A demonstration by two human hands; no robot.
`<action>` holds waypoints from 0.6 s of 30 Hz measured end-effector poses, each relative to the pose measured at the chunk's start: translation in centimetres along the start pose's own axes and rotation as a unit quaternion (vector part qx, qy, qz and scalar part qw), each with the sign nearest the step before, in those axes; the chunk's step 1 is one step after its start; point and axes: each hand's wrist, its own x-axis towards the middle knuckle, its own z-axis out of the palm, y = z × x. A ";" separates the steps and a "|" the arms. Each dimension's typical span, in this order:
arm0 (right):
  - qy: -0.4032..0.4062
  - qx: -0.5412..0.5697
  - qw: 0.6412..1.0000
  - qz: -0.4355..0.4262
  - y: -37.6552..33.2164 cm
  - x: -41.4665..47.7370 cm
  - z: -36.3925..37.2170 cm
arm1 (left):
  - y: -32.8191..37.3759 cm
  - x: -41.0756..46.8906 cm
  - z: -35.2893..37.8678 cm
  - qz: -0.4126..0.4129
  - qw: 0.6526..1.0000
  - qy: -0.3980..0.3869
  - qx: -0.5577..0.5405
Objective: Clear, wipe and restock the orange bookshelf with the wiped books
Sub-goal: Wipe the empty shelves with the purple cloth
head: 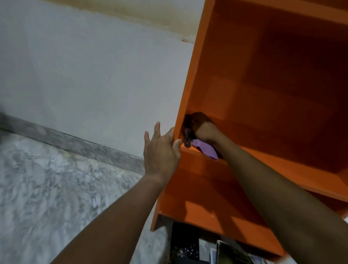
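The orange bookshelf [271,96] fills the right side of the head view, its compartments bare. My right hand [204,131] reaches into the middle compartment's left front corner, shut on a purple and dark cloth [205,148] pressed onto the shelf board. My left hand [161,151] rests against the outer face of the shelf's left side panel, fingers spread, thumb hooked on the panel's front edge. Several books [237,260] lie in a heap on the floor below the shelf.
A pale wall [92,67] with a grey marble skirting runs left of the shelf. Grey marbled floor [44,195] spreads out at the lower left. A dark book [185,247] lies by the shelf's foot.
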 end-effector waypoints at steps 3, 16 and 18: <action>0.027 -0.019 0.997 -0.065 -0.7 -5.9 0.5 | 0.2 0.1 -0.1 -0.006 1.000 -0.022 0.006; 0.076 -0.018 0.997 -0.019 8.1 -24.3 2.8 | 3.9 -9.6 2.0 0.011 0.977 -0.194 0.089; 0.119 0.013 0.992 0.043 11.9 -26.1 3.0 | 4.4 -11.0 4.5 0.021 0.955 -0.274 0.107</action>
